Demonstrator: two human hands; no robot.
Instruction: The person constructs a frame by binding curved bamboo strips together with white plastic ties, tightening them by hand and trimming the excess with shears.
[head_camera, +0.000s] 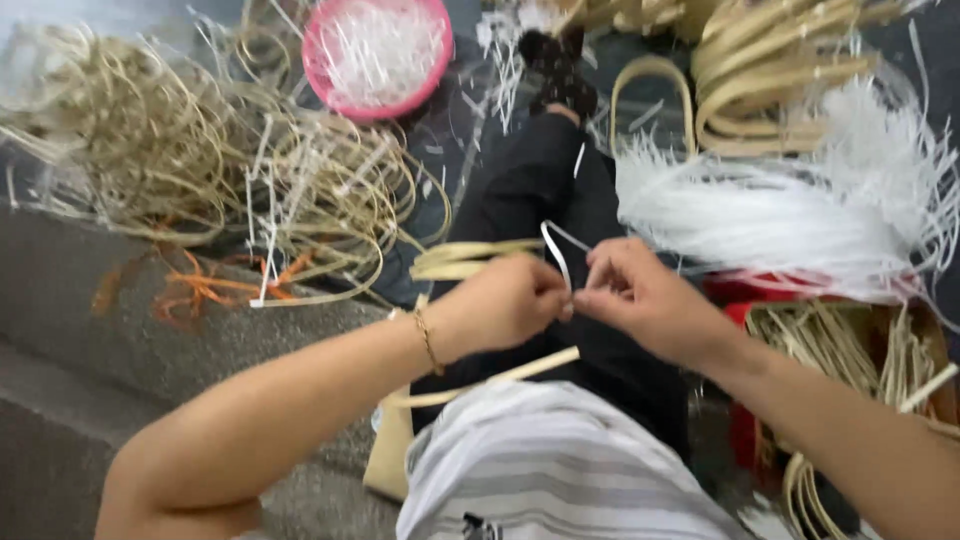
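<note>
1. White plastic strip (556, 250): a thin, pale band that rises in a narrow loop from the spot where the two hands meet, over the person's black-trousered lap (540, 190).

2. Its long axis runs roughly up and away from the body, leaning a little to the left; the lower ends drop straight into the pinch between the hands.

3. Left hand (505, 300) is curled shut just left of the strip, fingers clenched on a flat tan cane band (465, 258) that sticks out leftward from the fist. Whether these fingers also press the white strip cannot be told.

4. Right hand (640, 295) lies just right of the strip, its thumb and fingers closed in a pinch at the strip's base; it looks to be grasping the white strip, and it is the nearer hand to the loop.

5. The two hands touch or nearly touch at the fingertips, so the strip stands between them, above both.

6. A second tan band (520, 370) crosses beneath the wrists, over the striped shirt (540, 470).

7. Around: a bundle of white strips (780, 220) to the right, well apart from the hands; coiled cane (190, 150) on the floor to the left; a pink basin (378, 55) of white offcuts beyond the knee; a red box (740, 320) with more cane at the right.
</note>
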